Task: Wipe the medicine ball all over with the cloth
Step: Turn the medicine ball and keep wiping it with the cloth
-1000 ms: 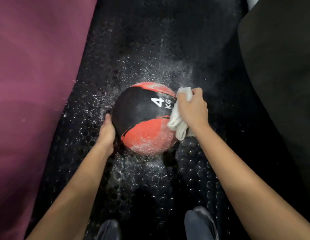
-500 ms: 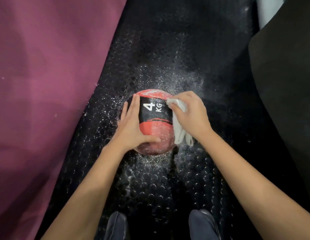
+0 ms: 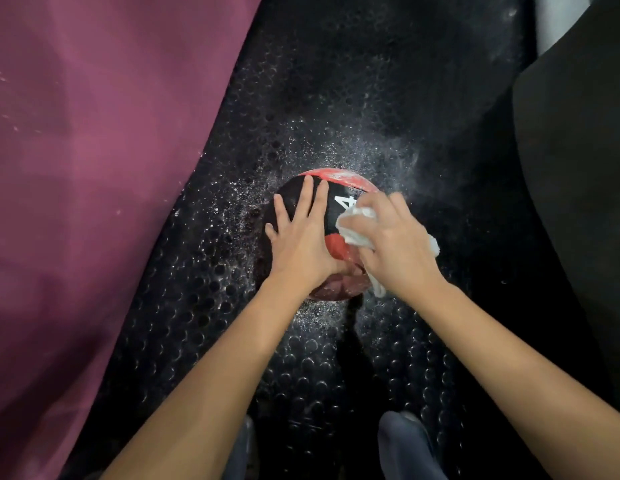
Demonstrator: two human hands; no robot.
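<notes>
medicine ball (image 3: 303,199) | my left hand (image 3: 299,244) flat on top | right hand (image 3: 393,245) grips cloth (image 3: 355,226) | risk: ball rolls away under sideways wiping

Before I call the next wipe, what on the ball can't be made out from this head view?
- Medicine ball underside: hidden against the floor mat.
- Its right side: covered by the right hand and cloth.
- Near top: under the left hand.
- Weight label: only a "4" shows.
</notes>
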